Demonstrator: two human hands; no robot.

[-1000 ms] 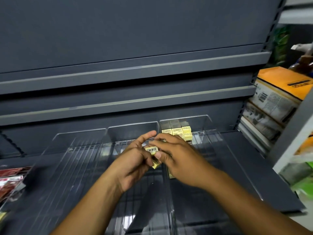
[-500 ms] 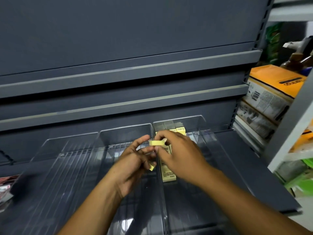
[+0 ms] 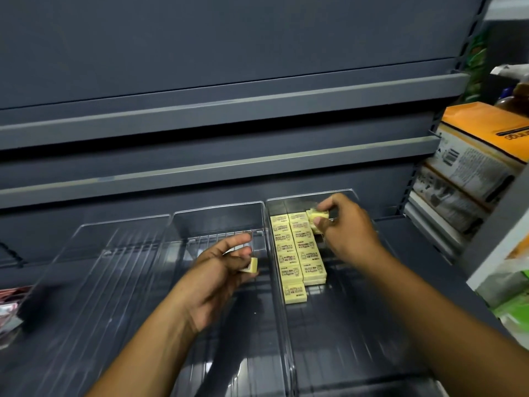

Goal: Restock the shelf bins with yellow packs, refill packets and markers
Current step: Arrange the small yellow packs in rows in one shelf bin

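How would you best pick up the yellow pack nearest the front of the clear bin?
From above, probably: the front yellow pack lies flat. Its front and right edges are free, its back meets the next pack, so slide it forward, then pinch front and back.

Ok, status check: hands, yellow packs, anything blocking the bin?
Right hand pinching a yellow pack at the back of the right bin. Left hand holding a spare pack over the middle bin. Two stocked rows beside it; nothing blocking the third.

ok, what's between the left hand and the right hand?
Head view: the clear bin wall and two rows of yellow packs lie between the left hand and right hand.
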